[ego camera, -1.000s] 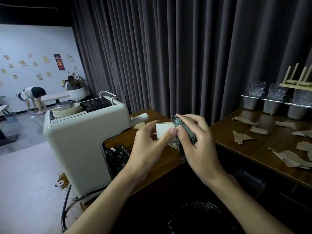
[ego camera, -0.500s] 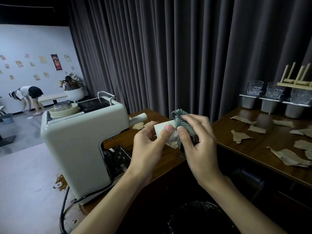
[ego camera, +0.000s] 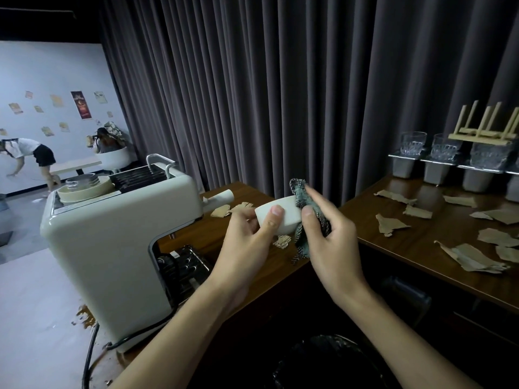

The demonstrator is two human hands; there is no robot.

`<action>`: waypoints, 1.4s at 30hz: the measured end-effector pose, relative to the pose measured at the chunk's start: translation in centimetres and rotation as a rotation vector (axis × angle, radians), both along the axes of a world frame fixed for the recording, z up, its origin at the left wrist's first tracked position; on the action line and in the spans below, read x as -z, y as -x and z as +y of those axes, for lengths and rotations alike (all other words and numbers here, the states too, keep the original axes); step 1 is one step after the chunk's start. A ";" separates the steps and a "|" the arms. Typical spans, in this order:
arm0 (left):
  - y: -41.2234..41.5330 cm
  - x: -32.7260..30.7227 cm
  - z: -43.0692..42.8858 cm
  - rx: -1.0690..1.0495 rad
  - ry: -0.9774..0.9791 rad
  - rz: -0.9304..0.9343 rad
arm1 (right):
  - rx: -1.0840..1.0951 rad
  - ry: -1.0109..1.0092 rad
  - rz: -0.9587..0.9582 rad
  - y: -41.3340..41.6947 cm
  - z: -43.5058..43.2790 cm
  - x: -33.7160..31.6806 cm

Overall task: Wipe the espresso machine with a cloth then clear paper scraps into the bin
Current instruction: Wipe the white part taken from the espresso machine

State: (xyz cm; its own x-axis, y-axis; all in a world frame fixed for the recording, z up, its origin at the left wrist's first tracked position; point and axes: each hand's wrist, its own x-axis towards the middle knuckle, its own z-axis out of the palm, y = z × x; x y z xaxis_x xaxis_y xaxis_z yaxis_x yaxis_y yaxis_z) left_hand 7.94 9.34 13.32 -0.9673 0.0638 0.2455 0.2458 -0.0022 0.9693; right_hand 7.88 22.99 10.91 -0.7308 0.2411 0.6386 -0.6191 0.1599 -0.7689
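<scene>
Two bare hands meet at the centre of the view. The left hand [ego camera: 247,237] grips a small white cup-shaped part [ego camera: 276,214], its thumb curled across the front. The right hand [ego camera: 328,237] pinches a green-grey cloth [ego camera: 302,197] against the part's 3 o'clock side, thumb and fingers bent round it. Compared with half a second earlier, the right fingers have lifted off the top of the part, so more white surface and more cloth show; a tail of cloth hangs toward 6 o'clock. The espresso machine [ego camera: 112,242] stands at 9 o'clock of the hands, unmoved; torn brown paper scraps [ego camera: 391,224] lie on the dark wooden tabletop [ego camera: 438,242] at 3 o'clock, as before; the black-lined bin [ego camera: 323,363] sits at 6 o'clock.
</scene>
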 end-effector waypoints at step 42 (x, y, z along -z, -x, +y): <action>2.9 0.6 12.0 0.083 -0.206 -0.160 | 0.062 0.045 -0.027 1.8 10.8 0.5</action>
